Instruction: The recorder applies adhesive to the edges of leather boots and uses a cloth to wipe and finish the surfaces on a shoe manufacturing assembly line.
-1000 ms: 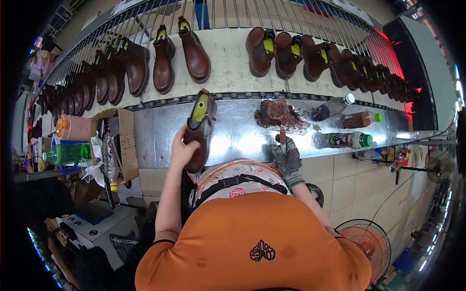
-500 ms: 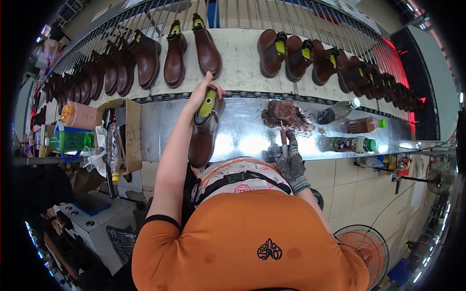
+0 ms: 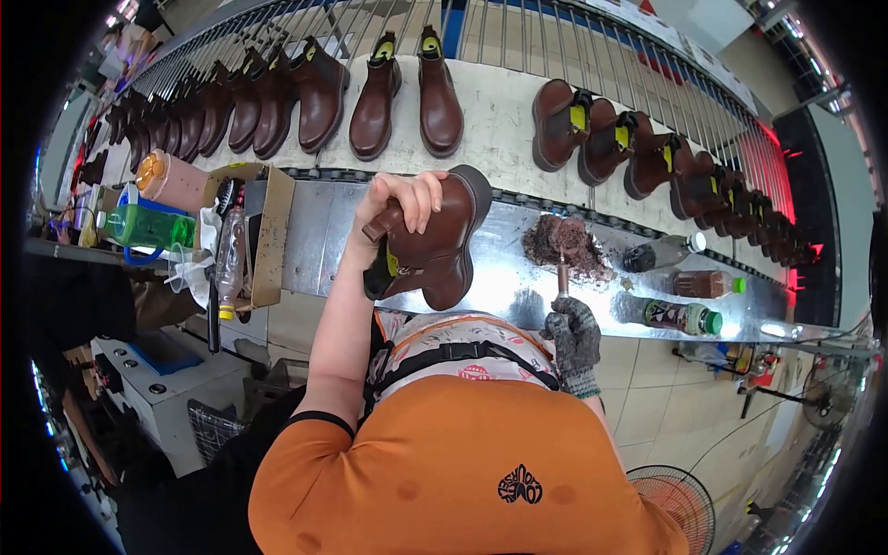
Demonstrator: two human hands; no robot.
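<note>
My bare left hand [image 3: 404, 205] is closed round a brown leather ankle boot [image 3: 442, 236], fingers over its upper. The boot is tilted on its side above the metal ledge, its dark sole to the right and its toe toward me; yellow-green lining shows at the opening. My right hand [image 3: 573, 335], in a dirty grey knit glove, is wrapped round the handle of a slim brown-handled tool [image 3: 562, 277]. The tool's far end meets a crumbly dark reddish-brown lump [image 3: 564, 242] on the ledge, so its tip cannot be made out.
Brown boots [image 3: 375, 111] stand in a row on the pale belt [image 3: 499, 120], with more boots [image 3: 606, 143] further right. Several bottles [image 3: 680, 316] lie on the metal ledge [image 3: 314, 227] at right. At left is a cardboard box [image 3: 275, 236] beside a green bottle [image 3: 148, 225].
My left hand has lifted the boot and turned it sole to the right. The gloved right hand has shifted, its tool still at the lump. The whole view has swung slightly.
</note>
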